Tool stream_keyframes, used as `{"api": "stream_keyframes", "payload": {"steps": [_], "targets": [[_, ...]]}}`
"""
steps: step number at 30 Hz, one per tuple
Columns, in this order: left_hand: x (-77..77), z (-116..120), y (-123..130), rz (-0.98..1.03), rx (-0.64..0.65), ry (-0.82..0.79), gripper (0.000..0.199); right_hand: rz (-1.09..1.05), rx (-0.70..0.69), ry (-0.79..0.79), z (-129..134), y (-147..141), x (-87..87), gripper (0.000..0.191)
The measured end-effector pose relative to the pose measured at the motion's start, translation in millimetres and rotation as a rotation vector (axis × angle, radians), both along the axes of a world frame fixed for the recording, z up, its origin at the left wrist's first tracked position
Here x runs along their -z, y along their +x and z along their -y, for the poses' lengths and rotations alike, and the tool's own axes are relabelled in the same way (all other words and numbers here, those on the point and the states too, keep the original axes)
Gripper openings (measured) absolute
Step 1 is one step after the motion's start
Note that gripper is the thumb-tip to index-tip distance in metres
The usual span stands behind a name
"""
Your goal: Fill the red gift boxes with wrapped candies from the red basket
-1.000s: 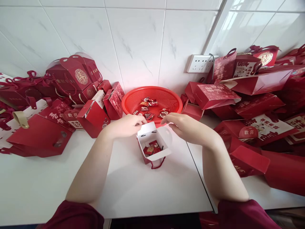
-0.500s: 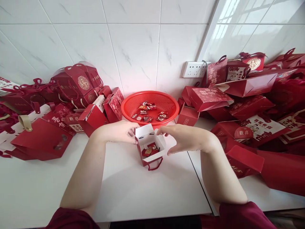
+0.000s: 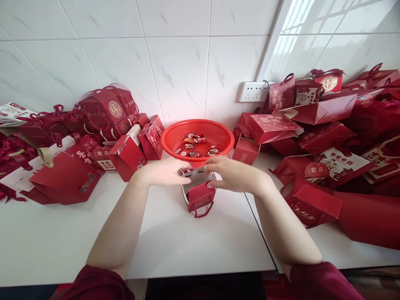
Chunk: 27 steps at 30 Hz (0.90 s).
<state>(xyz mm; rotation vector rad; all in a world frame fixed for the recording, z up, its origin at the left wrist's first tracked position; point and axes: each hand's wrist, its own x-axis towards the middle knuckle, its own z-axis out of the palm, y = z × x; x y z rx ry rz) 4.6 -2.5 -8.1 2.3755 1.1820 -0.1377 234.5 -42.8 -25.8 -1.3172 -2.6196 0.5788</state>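
A small red box (image 3: 200, 196) with a white inside stands in the middle of the white table, its near flap folded partly over the opening and a red cord handle hanging at the front. My left hand (image 3: 170, 171) is at the box's left rear edge, fingers bent around a flap. From the right, my right hand (image 3: 229, 173) holds the box's upper right side, thumb by the near flap. Behind the box sits a red plastic basket (image 3: 167, 143) with several wrapped sweets (image 3: 195, 138) in it. What lies inside the box is hidden.
Red gift boxes (image 3: 67, 177) are piled at the left. A larger heap of red boxes (image 3: 275, 129) fills the right side. A white power strip (image 3: 253, 91) is on the tiled wall (image 3: 178, 71), and a seam runs across the table (image 3: 200, 250).
The near flap of the box has folded inward and now hides the packets inside. Both hands have closed in around the box, and the view has shifted slightly.
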Motion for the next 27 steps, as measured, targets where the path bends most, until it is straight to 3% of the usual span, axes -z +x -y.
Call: {"api": "stream_keyframes", "payload": {"steps": [4, 11, 15, 19, 23, 27], "targets": [[0.2, -0.6, -2.7, 0.043, 0.054, -0.089, 0.036, 0.143, 0.088, -0.030, -9.1, -8.1, 8.6, 0.010], [4.3, -8.7, -7.9, -0.073, 0.106, -0.175, 0.059, 0.244, 0.131, 0.030, -10.3, -20.7, 18.1, 0.033], [12.0, -16.1, -11.2, 0.017, 0.114, -0.204, 0.048, 0.114, 0.120, 0.033, -6.8, -18.8, 14.8, 0.031], [16.5, -17.8, -9.6, 0.100, 0.040, -0.096, 0.041, -0.076, 0.083, -0.024, -5.1, -13.1, 11.9, 0.033], [17.6, -14.2, -3.2, 0.087, -0.022, -0.034, 0.048, -0.085, 0.023, -0.088, -7.8, -9.4, 13.0, 0.028], [18.7, -11.0, 3.5, 0.010, 0.004, -0.031, 0.051, -0.061, -0.030, -0.072, -14.8, -8.1, 17.4, 0.028]]}}
